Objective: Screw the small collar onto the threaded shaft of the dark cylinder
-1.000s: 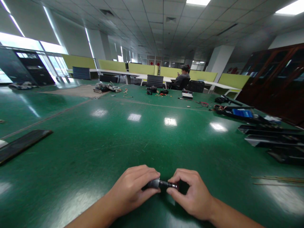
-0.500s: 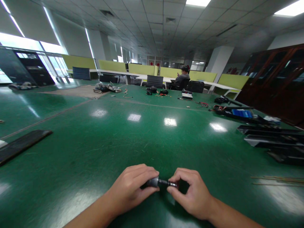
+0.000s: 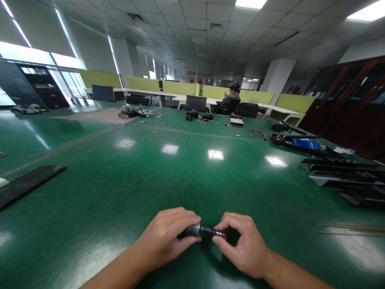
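Both hands meet low in the middle of the view, just above a large green table (image 3: pixel 168 176). My left hand (image 3: pixel 165 237) grips the thicker grey end of a small metal cylinder (image 3: pixel 203 230). My right hand (image 3: pixel 240 243) pinches the thinner dark end of the same piece between thumb and fingers. The piece lies level between the two hands, and most of it is hidden under the fingers.
A flat dark panel (image 3: pixel 28 182) lies at the left. Black trays and parts (image 3: pixel 343 172) and thin rods (image 3: pixel 351 228) fill the right side. Tools and cables (image 3: pixel 198 116) are scattered at the far end, where a person (image 3: pixel 230 102) sits. Wooden cabinets (image 3: pixel 351 104) stand right.
Both hands with the small cylinder have shifted slightly upward in view; the grip looks the same.
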Available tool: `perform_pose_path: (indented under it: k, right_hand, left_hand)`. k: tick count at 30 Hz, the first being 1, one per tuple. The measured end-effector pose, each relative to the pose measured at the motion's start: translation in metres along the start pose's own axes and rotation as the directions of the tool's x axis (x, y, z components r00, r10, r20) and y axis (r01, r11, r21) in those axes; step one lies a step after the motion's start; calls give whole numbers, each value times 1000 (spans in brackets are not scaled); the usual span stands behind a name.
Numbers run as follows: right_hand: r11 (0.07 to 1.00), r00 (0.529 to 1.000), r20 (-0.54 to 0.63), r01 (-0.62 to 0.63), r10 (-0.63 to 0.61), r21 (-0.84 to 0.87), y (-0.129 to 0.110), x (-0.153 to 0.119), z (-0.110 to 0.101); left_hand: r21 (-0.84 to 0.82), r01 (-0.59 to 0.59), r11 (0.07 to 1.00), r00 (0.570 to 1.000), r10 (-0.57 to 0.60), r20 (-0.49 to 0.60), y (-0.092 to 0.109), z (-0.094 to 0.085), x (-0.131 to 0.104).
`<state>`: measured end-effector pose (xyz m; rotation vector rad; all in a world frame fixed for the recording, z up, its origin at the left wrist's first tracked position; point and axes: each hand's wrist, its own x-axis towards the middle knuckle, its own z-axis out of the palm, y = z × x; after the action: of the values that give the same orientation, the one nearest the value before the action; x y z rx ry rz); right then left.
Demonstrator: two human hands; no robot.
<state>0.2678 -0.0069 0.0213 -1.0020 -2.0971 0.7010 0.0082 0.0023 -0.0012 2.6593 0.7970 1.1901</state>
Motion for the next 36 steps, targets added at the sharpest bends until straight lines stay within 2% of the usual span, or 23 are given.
perform_pose_path:
  k: [17, 21, 25, 28, 31, 33, 36]
  right_hand:
    - [1000, 999, -40, -3, 4, 6, 0, 0, -2]
    - [1000, 995, -100, -18, 20, 19, 0, -3, -3]
    - [998, 993, -107, -36, 41, 55, 2, -4, -3]
    - [997, 994, -97, -47, 52, 55, 4, -2, -3]
    - [997, 994, -89, -59, 64, 52, 5, 0, -3]
    - [996, 994, -82, -67, 72, 58, 5, 1, -3]
    - [995, 994, -72, -73, 78, 70, 6, 0, -2]
  left_hand:
    - [5, 24, 1000, 999, -24, -30, -3, -3, 0]
    - [16, 100, 995, 995, -100, -29, -3, -8, 1]
    - [42, 217, 975, 975, -215, -44, -3, -14, 3]
    - [17, 381, 924, 920, -378, -108, -7, -16, 4]
    - [-125, 552, 825, 812, -565, -148, -19, -25, 3]
    - [-282, 615, 736, 727, -668, -159, -30, -40, -2]
    - [-406, 667, 624, 591, -776, -222, -42, -79, -24]
